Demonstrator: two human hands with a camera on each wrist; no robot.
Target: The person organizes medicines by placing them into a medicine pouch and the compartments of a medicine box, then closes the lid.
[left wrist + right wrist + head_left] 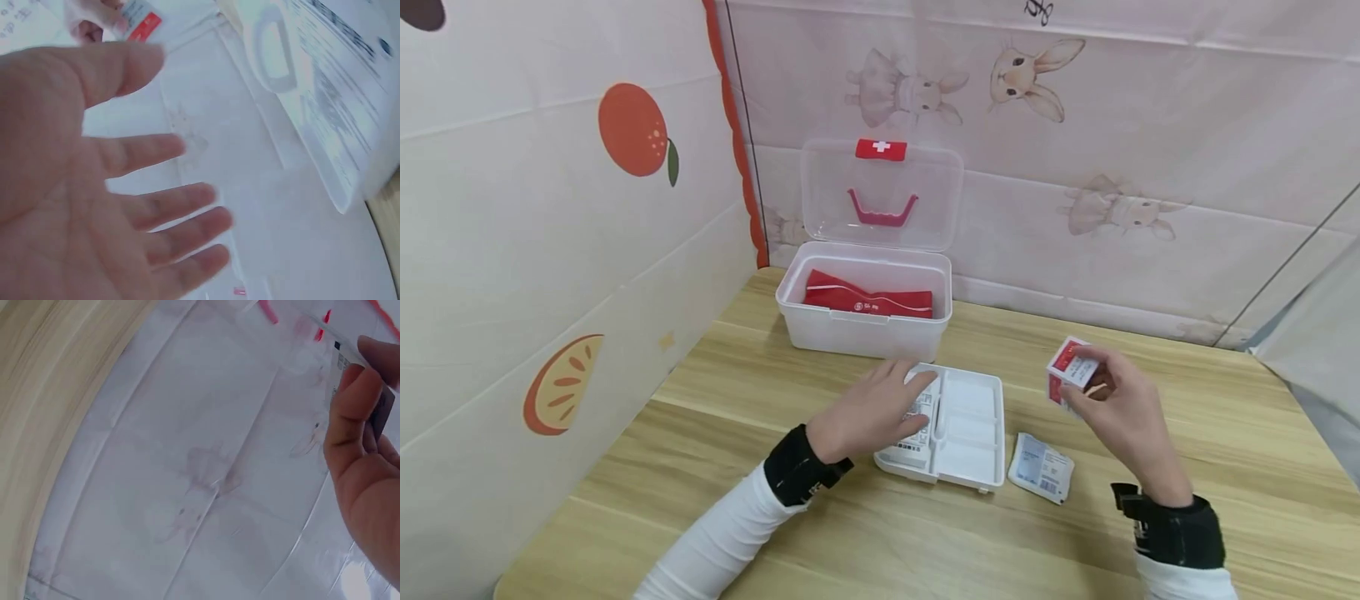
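Note:
My left hand (867,415) hovers over the left side of a white compartment tray (970,418), its fingers spread. In the left wrist view the palm (56,212) is bare and holds nothing. A printed white pack (904,455) lies in the tray's left section, partly hidden by that hand. To the right, my right hand (1126,410) pinches a small red-and-white box (1067,360) between thumb and fingers, raised above the table. The right wrist view shows only an edge of this box (337,372), the curled fingers covering the rest. A flat printed sachet (1042,468) lies beside the tray.
Behind the tray stands a translucent first-aid box (865,335), its lid (823,187) tipped up against the back curtain. Inside it lies a red folded pouch (868,302) with white print. Printed curtains (1150,100) border the wooden table (722,425) at the left and back.

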